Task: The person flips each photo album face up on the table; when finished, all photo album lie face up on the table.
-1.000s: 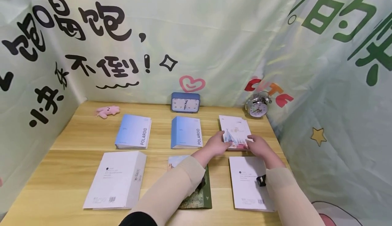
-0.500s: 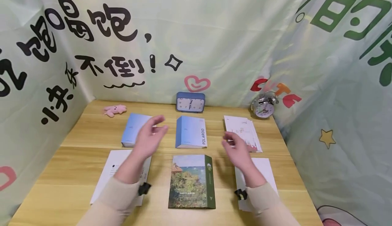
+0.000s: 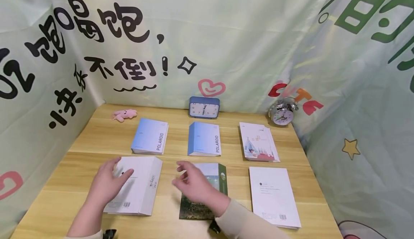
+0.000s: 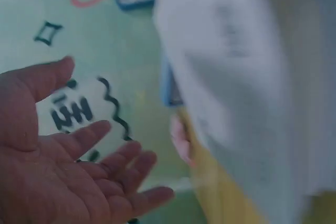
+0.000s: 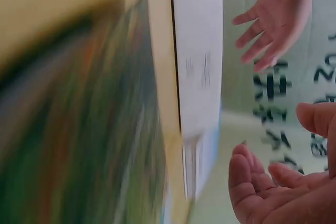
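My left hand (image 3: 106, 185) is over the left side of a thick white album (image 3: 147, 187) at the front left, thumb and fingers spread apart and holding nothing. Its bare palm shows in the left wrist view beside the blurred white cover. Between that album and a green-spined photo album (image 3: 223, 181) hovers my right hand (image 3: 197, 185), its fingers loosely bent and nothing in them. The right forearm hides part of the photo album's painted cover. In the right wrist view the white spine (image 5: 198, 51) stands beyond the blurred painted cover (image 5: 105, 145).
Two blue POLAROID albums (image 3: 148, 134) (image 3: 203, 138) lie in the back row, with a slightly askew illustrated white album (image 3: 258, 142) at right. Another white album (image 3: 275, 196) lies front right. Behind are a pink toy (image 3: 125, 114), a blue clock (image 3: 204, 107) and a silver alarm clock (image 3: 283, 112).
Both hands have left the illustrated white album at back right and moved left and nearer, toward the front-left white album. The head view has turned slightly left.
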{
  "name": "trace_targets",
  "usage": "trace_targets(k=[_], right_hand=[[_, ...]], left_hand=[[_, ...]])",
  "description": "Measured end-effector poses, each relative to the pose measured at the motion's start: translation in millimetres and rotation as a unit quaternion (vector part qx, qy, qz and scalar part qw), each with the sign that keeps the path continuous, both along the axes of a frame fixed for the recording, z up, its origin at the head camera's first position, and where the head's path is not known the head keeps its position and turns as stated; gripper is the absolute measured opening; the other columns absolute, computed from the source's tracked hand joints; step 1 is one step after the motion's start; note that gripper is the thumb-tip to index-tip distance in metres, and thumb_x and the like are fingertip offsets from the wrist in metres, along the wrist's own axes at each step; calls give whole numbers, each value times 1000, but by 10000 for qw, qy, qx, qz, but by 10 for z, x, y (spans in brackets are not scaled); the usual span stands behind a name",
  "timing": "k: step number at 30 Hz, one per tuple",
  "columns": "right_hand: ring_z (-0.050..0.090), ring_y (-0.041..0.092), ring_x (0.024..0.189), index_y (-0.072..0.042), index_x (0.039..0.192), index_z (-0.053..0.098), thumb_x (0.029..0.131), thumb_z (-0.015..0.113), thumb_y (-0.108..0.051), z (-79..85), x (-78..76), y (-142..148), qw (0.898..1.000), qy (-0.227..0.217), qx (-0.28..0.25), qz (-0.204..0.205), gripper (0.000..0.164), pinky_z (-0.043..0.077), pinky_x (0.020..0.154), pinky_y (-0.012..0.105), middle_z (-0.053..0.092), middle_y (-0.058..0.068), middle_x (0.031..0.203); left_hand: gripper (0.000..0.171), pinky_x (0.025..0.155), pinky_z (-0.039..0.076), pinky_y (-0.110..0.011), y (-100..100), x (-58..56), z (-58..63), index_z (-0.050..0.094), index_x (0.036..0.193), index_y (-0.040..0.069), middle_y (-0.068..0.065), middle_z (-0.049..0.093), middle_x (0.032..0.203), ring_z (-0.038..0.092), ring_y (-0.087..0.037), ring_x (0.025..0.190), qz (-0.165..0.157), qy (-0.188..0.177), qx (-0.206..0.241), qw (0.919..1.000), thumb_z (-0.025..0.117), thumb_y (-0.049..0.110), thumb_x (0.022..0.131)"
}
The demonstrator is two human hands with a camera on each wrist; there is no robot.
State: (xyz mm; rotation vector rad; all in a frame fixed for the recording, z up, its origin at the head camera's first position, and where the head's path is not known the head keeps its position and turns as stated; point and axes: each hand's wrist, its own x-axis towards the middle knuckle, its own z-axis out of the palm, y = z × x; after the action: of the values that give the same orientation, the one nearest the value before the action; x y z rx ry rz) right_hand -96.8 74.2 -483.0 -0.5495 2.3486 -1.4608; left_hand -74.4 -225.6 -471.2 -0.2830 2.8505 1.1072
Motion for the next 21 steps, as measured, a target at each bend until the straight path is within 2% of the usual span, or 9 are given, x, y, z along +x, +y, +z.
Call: trace_targets(k=[5, 8, 12, 16, 21], right_hand=[[64, 13, 103, 0, 157, 44, 99, 77, -23, -31, 90, -311, 9968, -399, 425, 551, 70, 55, 81, 24, 61, 13, 136], [64, 8, 93, 1, 157, 43, 99, 77, -26, -69, 94, -446, 9952, -534, 599, 560, 72, 55, 75, 24, 61, 16, 137], [65, 11, 94, 4, 156, 43, 100, 76, -30, -123, 87, -597, 9939, -540, 870, 408, 74, 57, 85, 29, 63, 19, 135], [65, 16, 109, 5, 155, 43, 99, 76, -31, -169, 101, -728, 9920, -586, 1006, 479, 74, 54, 99, 30, 64, 19, 133], [59, 15, 112, 5, 157, 43, 99, 76, -27, -215, 160, -835, 9912, -721, 980, 515, 74, 51, 99, 26, 56, 22, 139]], left_hand=[[95, 116, 24, -76, -57, 138, -247, 33, 156, -15, -47, 24, 157, 26, -67, 142, 103, -633, -182, 9978, 79, 39, 94], [95, 114, 23, -79, -41, 163, -325, 36, 157, -11, -48, 20, 158, 23, -69, 142, 87, -872, -139, 9961, 81, 40, 91], [90, 114, 24, -79, -49, 172, -376, 42, 155, -8, -47, 23, 158, 25, -68, 142, 45, -904, -87, 9959, 82, 40, 90], [87, 111, 31, -77, -107, 183, -399, 46, 152, -9, -47, 33, 154, 33, -67, 139, 51, -858, -100, 9962, 83, 38, 89], [89, 110, 33, -76, -162, 185, -398, 48, 150, -10, -45, 39, 152, 36, -67, 138, 42, -904, -39, 9959, 85, 40, 87]])
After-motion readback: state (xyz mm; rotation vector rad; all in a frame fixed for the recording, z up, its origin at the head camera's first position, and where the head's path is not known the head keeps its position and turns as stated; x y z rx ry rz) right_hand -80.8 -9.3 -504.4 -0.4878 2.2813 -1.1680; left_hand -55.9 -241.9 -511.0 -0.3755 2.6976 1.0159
